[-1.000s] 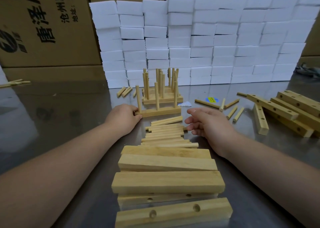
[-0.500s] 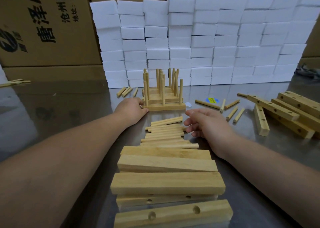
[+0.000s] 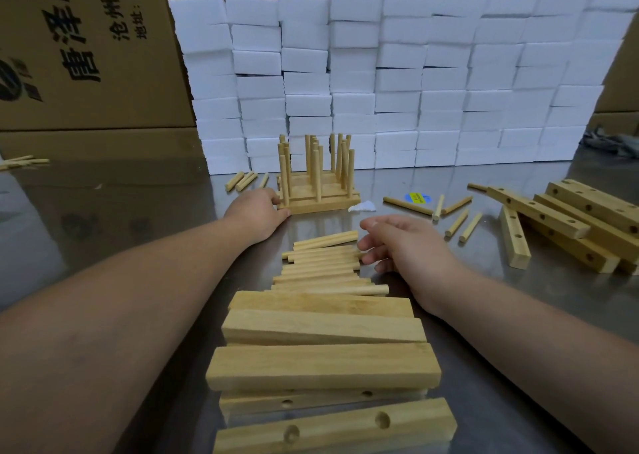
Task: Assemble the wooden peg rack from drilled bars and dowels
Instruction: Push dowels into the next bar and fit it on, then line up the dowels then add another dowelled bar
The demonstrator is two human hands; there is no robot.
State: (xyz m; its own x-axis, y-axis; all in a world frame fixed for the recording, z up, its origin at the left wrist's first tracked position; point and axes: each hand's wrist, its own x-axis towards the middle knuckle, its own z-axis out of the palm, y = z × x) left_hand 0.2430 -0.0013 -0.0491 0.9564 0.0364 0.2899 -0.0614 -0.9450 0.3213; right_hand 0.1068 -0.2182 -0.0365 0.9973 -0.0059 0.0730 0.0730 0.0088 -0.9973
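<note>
Light, stiff dowels (image 3: 325, 263) likely roll easily, so the relaxed, empty right hand (image 3: 404, 246) should pinch one mid-length; the left hand (image 3: 257, 211) touches the peg rack (image 3: 321, 205), grip unclear.

A wall of white foam blocks (image 3: 397, 83) stands stacked in even rows along the far edge of the shiny metal tabletop (image 3: 121, 218). Behind it rise brown cardboard boxes (image 3: 86, 56) printed with black Chinese characters. On the tabletop lie a blue-and-yellow sticker (image 3: 416, 197) and, near it, a small white scrap (image 3: 362, 207)
</note>
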